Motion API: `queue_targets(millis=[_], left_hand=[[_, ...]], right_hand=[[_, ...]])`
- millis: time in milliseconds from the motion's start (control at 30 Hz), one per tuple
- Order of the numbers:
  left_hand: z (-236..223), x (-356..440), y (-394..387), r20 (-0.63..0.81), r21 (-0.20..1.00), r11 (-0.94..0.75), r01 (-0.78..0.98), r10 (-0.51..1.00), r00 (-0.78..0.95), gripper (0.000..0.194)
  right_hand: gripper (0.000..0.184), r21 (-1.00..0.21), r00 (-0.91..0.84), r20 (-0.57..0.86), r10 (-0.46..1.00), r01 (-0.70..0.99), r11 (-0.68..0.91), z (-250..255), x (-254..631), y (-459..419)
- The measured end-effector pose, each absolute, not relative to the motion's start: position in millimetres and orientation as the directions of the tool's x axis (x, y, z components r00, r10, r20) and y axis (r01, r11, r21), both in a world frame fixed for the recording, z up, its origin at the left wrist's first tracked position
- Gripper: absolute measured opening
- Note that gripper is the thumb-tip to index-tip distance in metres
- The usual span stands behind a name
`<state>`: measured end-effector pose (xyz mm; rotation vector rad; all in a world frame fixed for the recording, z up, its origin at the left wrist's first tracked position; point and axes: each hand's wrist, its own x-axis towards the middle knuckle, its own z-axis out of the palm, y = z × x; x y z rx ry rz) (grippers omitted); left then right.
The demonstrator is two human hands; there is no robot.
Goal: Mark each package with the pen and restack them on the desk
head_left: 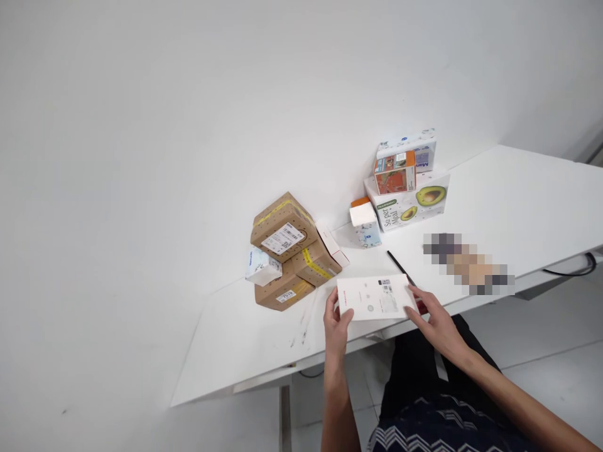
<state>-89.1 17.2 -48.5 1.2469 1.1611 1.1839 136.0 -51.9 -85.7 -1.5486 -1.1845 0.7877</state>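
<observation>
Shirt (436,427) | left grip (336,326), right grip (438,323): holding box (370,298), print unclear | "Super Meal" carton (414,201)

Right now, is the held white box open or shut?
Apparently shut: the white box shows a flat printed face between left hand and right hand, with no raised flap. Its underside is hidden.

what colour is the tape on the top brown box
The tape is yellow; head view shows it.

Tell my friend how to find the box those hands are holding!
Find the white table, then the left hand and right hand at its near edge. Between them is a flat white box with small print; unlike the brown cartons and the avocado box, it's the one being held.
</observation>
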Motion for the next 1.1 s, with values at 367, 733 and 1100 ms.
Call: queue_targets(millis=[367, 733, 1100], left_hand=[[-38, -93, 15, 0.181, 0.977, -0.178, -0.118, 0.983, 0.014, 0.053], [-56, -96, 22, 0.054, 0.998, -0.053, 0.025, 0.997, -0.051, 0.033], [-56, -104, 21, 0.006, 0.981, 0.033, 0.193, 0.981, -0.196, 0.039]], right_hand=[[0.046, -0.991, 0.203, -0.129, 0.971, -0.009, -0.13, -76, 135, -48], [0.037, -0.965, 0.285, 0.1, 0.953, 0.26, 0.024, -85, 135, -48], [0.041, -0.926, 0.201, 0.304, 0.931, 0.29, 0.24, -95, 129, -51]])
